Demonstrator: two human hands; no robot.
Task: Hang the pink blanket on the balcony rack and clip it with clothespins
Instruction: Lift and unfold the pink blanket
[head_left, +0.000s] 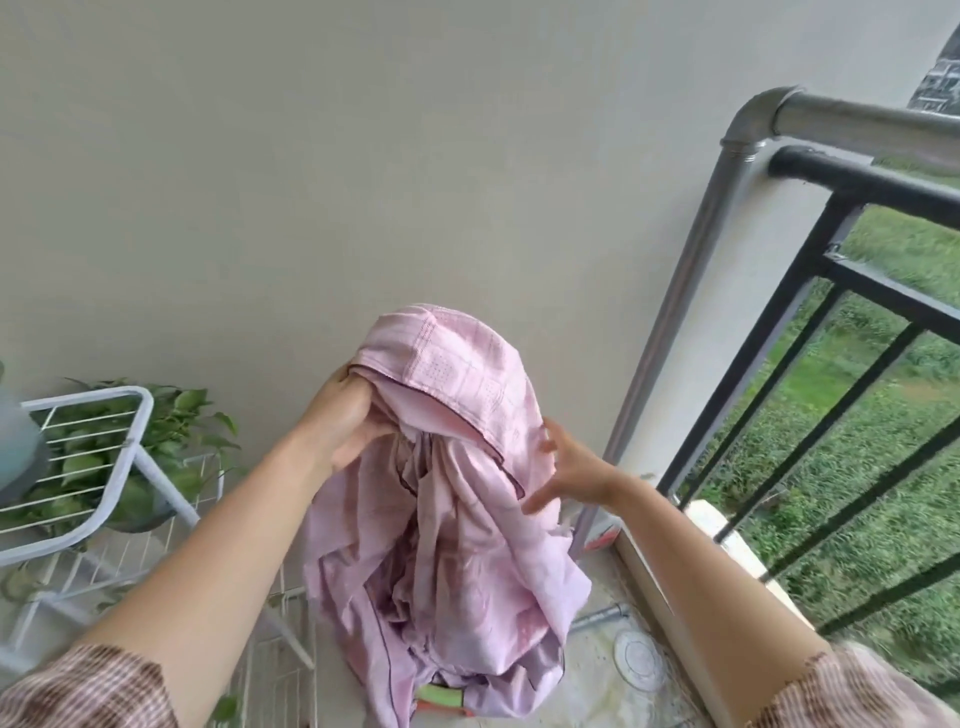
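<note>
**Item: pink blanket, hanging step. Entries near to far.**

1. Checked sleeves, left (88, 691) and right (852, 691), at the lower corners, with bare forearms reaching forward.
2. Green-and-orange object (439, 696) on the floor under the cloth, mostly hidden; it cannot be identified.
3. Pink blanket (457, 519): held in the air at centre between the two hands, bunched in loose folds, its lower end hanging to the floor. It is on no rack.
4. Left hand (345, 421): fingers clenched on the blanket's upper hem, carrying its weight.
5. Right hand (566, 470): fingers spread and straight against the cloth's right side, grasping nothing.
6. White wire drying rack (166, 488) at left, with a leafy plant (182, 410) behind it.
7. Floor drain (636, 660) to the right of the cloth.
8. Grey metal pipe rail (672, 312) rising at right, with the black railing (857, 182) just beyond it and grass (909, 415) outside.
9. Plain wall (363, 156) behind everything.

**Step in hand (judged):** sorting the bundle to find an edge; neither hanging nor clipping has begun.

**Next move calls for:** the right hand to take the hem apart from the left, spread the cloth wide, and lift it over a bar. Which bar is meant cannot be told. No clothespins are in view, so they must be fetched.

**Writing, brands, labels:** none legible.
</note>
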